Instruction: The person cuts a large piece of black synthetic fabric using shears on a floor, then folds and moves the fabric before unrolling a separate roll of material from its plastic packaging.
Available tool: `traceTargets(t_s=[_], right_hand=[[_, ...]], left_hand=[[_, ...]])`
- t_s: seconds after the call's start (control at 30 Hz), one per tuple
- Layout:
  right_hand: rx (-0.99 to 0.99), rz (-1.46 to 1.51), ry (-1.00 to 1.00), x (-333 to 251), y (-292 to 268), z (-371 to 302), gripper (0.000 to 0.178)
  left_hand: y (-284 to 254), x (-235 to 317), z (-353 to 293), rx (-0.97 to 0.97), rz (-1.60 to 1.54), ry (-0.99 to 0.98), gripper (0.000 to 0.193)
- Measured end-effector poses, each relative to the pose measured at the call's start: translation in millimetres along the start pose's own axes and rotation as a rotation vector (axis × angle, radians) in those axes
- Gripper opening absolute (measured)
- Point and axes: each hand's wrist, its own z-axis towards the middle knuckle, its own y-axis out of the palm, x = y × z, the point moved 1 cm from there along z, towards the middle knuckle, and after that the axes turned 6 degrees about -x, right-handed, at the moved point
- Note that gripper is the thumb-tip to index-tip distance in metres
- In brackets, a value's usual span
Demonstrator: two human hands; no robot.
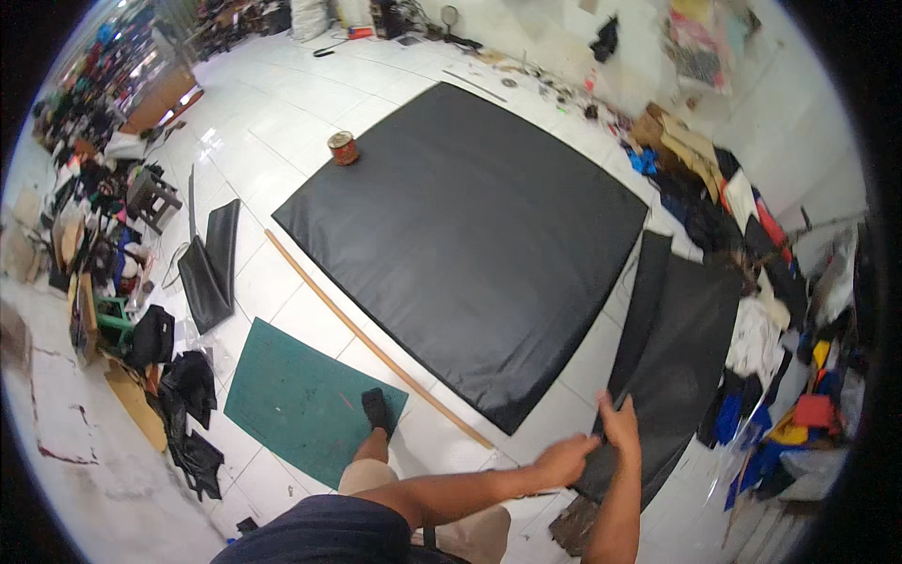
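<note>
My left hand reaches across from the left with its fingers bent closed, pointing toward my other hand. Whatever lies in those fingers, if anything, is too small to tell. Close beside it, my right hand is over the near left edge of a folded black sheet, thumb up and fingers curled. What it grips is hidden. To the left, a large black padded panel lies flat on the white tiles. A rusty round tin stands at its far left edge.
A long wooden strip runs beside the panel. My foot is on a green mat. Black offcuts and a small stool are at left. Piled scraps line the right wall.
</note>
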Motion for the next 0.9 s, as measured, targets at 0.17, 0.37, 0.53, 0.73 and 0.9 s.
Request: traceTargets(t_s=[0.17,0.37,0.53,0.73,0.9], right_hand=[[0.005,-0.287,0.152,22,49,63,0.049],[0.373,-0.045,0.106,133,-10,138,0.024],[0.382,-0.183,0.124,0,56,110,0.025],[0.604,-0.328,0.334,-208,94,86,0.034],[0.538,-0.325,0.431,-359,178,123,0.039]], left_hand=[[-96,-33,-69,-0.231,0.031,0.139,0.053],[-370,-192,-343,0.093,0.129,-0.43,0.06],[-569,-279,-685,1.136,0.092,-1.389,0.053],[-750,-331,-767,1.185,-0.23,-0.769,0.029],[-842,-335,-641,0.789,-0.183,-0.749,0.031]])
